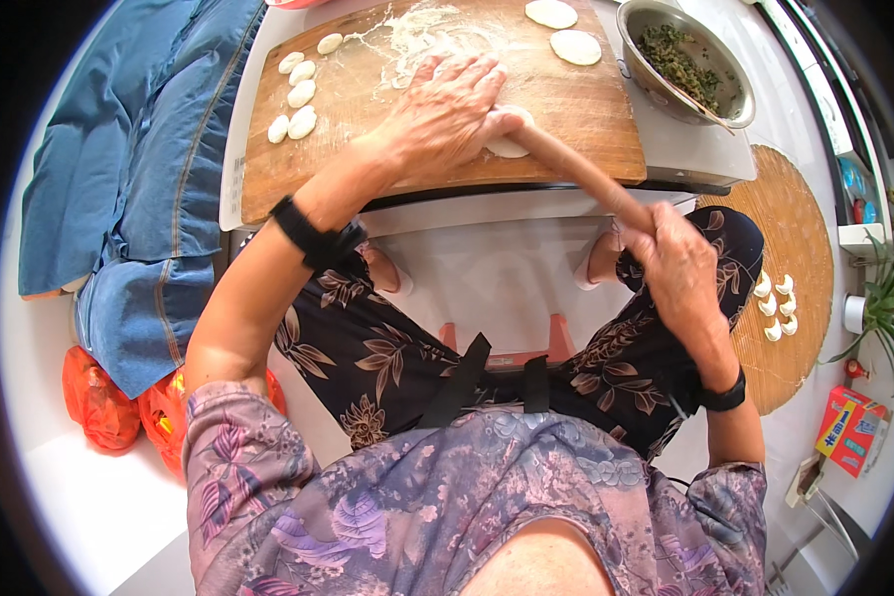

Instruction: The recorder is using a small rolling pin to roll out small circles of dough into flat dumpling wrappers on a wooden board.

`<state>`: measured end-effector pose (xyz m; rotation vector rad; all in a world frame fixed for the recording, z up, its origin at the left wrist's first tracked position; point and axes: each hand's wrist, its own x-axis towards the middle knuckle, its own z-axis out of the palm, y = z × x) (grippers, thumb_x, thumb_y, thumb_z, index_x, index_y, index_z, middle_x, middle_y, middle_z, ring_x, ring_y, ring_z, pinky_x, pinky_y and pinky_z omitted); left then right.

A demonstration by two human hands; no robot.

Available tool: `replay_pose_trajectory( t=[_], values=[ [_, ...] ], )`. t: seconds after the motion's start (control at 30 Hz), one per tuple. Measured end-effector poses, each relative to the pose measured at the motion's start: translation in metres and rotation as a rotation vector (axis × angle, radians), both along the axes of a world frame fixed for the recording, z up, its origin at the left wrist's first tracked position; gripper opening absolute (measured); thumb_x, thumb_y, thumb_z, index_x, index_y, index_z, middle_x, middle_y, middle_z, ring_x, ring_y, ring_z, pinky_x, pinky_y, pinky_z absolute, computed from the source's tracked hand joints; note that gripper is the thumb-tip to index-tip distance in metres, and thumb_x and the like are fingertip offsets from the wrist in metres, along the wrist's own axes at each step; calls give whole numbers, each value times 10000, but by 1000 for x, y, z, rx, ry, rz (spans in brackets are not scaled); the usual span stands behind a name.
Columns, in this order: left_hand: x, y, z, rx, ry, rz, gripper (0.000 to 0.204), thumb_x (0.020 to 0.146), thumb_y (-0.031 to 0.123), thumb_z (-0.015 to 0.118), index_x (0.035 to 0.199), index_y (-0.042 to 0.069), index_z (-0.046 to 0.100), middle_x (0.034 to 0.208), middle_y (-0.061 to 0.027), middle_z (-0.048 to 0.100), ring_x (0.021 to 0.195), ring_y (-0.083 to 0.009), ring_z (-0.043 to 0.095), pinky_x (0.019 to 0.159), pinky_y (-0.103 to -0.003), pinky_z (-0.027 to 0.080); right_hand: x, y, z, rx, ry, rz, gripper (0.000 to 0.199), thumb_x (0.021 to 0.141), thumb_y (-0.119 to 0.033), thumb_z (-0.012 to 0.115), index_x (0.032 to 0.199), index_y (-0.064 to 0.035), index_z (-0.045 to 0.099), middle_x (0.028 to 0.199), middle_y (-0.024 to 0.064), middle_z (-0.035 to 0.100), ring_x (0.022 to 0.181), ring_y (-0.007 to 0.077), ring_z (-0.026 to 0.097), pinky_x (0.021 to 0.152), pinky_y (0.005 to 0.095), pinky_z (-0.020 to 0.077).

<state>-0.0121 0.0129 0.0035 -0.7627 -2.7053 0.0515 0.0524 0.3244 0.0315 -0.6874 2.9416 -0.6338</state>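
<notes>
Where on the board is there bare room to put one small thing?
One patch of board lies above the rolling pin, below the two wrappers and left of the bowl. Another lies between the small dough pieces and the left hand. The middle is crowded: left hand, rolling pin, dough round.

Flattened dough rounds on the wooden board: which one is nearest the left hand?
The partly hidden round beside the left hand and the rolling pin; the other two rounds lie uncovered toward the far right of the board.
</notes>
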Motion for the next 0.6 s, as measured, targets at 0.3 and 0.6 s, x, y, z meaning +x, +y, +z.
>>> replay_pose_trajectory(
  t=[0.3, 0.6],
  values=[
    [20, 1, 17, -168, -130, 29, 526, 1007, 382, 371, 1376, 17, 461, 1477, -201, 389, 1396, -336, 316, 1144, -454, 193, 1, 1, 5, 64, 145, 28, 274, 820, -178, 691, 986, 5, 572, 883, 173, 599, 853, 355, 607, 741, 443, 490],
    [17, 4, 11, 38, -42, 47, 598, 995, 434, 396, 1376, -24, 447, 1439, -217, 425, 1377, -335, 340, 1146, -439, 194, -14, 5, -4, 75, 169, -2, 267, 877, -230, 640, 965, 12, 569, 894, 186, 607, 868, 372, 606, 752, 452, 485]
  ],
)
